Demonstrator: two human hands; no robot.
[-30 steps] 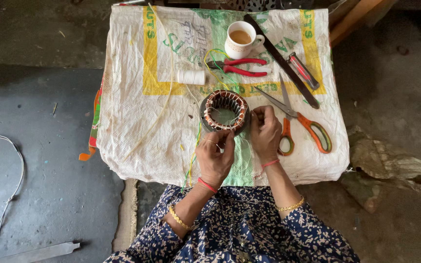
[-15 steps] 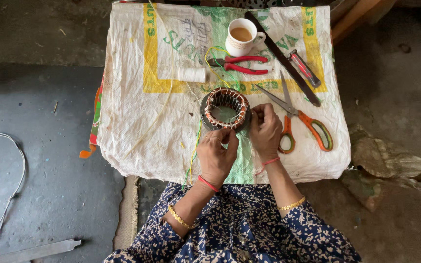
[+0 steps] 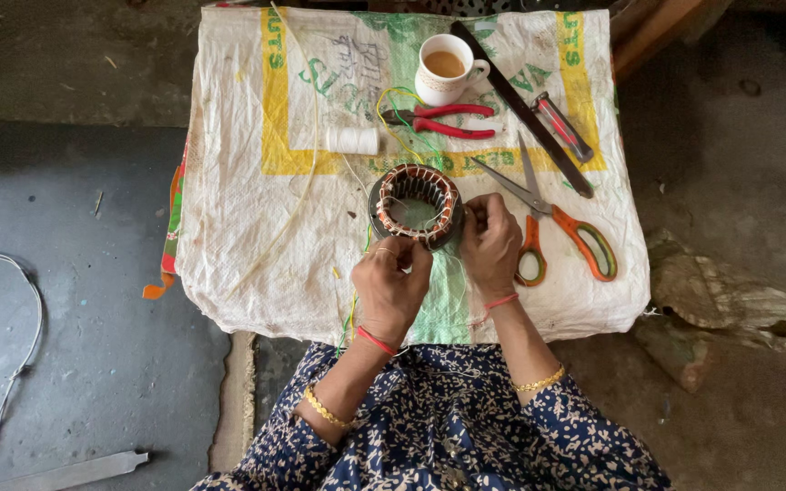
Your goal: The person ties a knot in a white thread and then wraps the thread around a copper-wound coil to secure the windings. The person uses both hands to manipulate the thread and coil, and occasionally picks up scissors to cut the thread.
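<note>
Pinching fine thread, the left hand [image 3: 391, 289] and right hand [image 3: 491, 244] grip tight at the near rim of the copper-wound stator [image 3: 416, 205], mid-tabletop [image 3: 256, 227]. A hard tug could snap thread or drag it toward the full teacup [image 3: 443, 68] beyond.

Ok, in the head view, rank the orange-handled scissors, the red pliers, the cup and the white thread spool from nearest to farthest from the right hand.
1. Orange-handled scissors: just to the right of the right hand, handles almost touching it.
2. Red pliers: farther up the sack cloth, above the hand.
3. White thread spool and cup: spool up and to the left, cup at the far edge; too close to call.
</note>
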